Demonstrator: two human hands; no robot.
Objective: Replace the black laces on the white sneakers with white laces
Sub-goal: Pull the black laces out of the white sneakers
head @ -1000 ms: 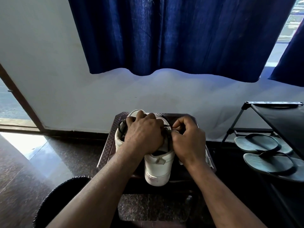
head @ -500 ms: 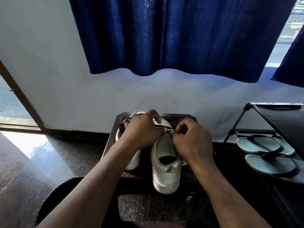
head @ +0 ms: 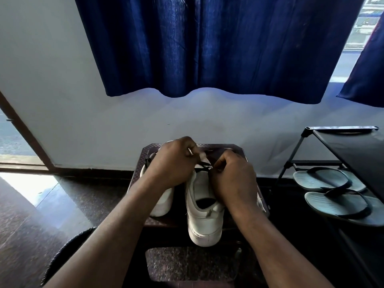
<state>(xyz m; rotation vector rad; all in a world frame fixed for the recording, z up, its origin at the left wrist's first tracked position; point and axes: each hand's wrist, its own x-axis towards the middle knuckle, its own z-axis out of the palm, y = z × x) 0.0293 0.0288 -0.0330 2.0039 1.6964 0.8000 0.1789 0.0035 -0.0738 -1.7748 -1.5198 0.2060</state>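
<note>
Two white sneakers stand side by side on a small dark stool [head: 239,149], heels toward me. The right sneaker [head: 204,217] hangs over the stool's front edge; the left sneaker [head: 163,201] is largely covered by my left arm. A black lace [head: 204,165] crosses the right sneaker's upper eyelets. My left hand [head: 173,163] has its fingers curled over the lace area from the left. My right hand [head: 233,178] pinches the black lace on the shoe's right side. The toes of both shoes are hidden by my hands.
A black shoe rack [head: 340,146] stands to the right, with a pair of grey flip-flops [head: 336,197] on its lower shelf. A dark round basket [head: 68,248] sits at lower left. Blue curtains [head: 207,44] hang above against a white wall. The floor is dark polished stone.
The right sneaker has slid toward me and a little to the right, so both shoes show apart. Both hands moved up to the laces near the tongue.
</note>
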